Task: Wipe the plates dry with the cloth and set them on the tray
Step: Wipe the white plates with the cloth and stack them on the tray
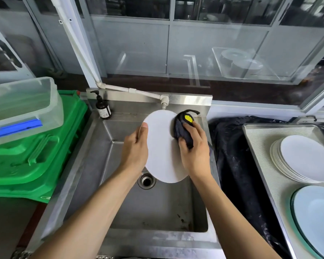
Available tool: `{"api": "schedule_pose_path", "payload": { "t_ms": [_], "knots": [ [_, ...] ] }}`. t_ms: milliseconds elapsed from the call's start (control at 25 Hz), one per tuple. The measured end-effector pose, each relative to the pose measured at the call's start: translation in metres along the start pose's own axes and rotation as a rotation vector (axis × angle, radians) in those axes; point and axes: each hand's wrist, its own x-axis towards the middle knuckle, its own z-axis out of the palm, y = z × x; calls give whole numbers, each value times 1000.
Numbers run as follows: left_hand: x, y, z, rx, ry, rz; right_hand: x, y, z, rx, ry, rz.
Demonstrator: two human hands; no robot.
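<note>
Wiping step in hand. The left hand (137, 144) grips the left rim of a white plate (162, 146), thumb on its face, holding it above the sink (120, 184). The right hand (194, 150) clutches a dark cloth (181, 131) and presses it against the plate's right edge. A stack of plates (305, 159) already sits on the tray (260, 135) to the right. Judged next: finish wiping the face, then carry the plate rightward onto that stack.
</note>
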Motion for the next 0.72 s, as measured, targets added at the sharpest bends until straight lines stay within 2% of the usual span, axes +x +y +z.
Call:
{"api": "schedule_pose_path", "payload": {
  "t_ms": [80,160,280,480,640,720],
  "knots": [
    [6,-2,-3,-30,16,-25,-11,8,-4,-11,-15,67],
    [13,-2,-4,-45,50,-58,-29,11,-5,-22,-47,48],
    [19,-1,-3,-14,128,-113,-55,6,-5,-50,-48,-84],
    [27,2,0,5,168,-140,-82,-9,8,-126,-124,-320],
    [22,5,4,-22,193,-162,-77,-12,18,-334,31,-397],
    [22,6,2,-44,204,-213,-66,-12,14,-356,32,-452]
  ]
}}
